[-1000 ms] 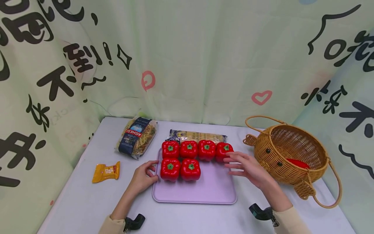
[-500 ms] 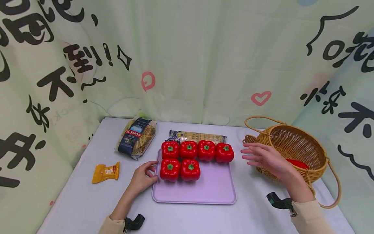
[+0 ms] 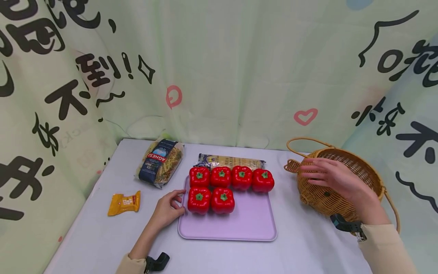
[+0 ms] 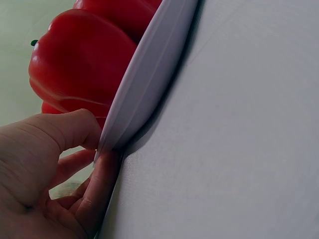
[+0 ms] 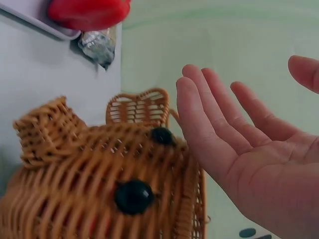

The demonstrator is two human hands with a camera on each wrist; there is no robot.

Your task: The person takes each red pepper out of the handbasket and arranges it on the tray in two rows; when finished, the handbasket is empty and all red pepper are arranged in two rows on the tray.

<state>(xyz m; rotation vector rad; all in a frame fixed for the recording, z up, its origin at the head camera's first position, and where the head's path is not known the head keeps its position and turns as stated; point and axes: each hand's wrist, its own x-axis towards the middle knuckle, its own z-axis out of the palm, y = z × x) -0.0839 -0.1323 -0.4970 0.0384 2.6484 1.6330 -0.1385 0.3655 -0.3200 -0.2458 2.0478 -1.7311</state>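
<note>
My left hand (image 3: 167,208) is at the left rim of a lilac tray (image 3: 251,222), pinching it between thumb and fingers; the left wrist view shows the thumb on the rim and a fingertip beneath. Several red bell peppers (image 3: 222,200) stand on the tray, a full back row and two in front at the left. My right hand (image 3: 333,177) hovers over the front side of a wicker basket (image 3: 316,199) with black button eyes. Its fingers are extended and it holds nothing. In the head view this hand and forearm cover much of the basket's opening.
A bag of pasta (image 3: 159,161) lies at the back left, and a yellow-wrapped snack (image 3: 124,203) sits left of my left hand. Behind the tray is a long clear-and-blue packet (image 3: 236,161). The basket's looped handle (image 3: 309,140) rises at the back. A curtain (image 3: 219,76) hangs behind the table.
My right hand has moved right, from beside the end pepper of the back row to over the basket. The red thing seen inside the basket is now hidden. My left hand stays put.
</note>
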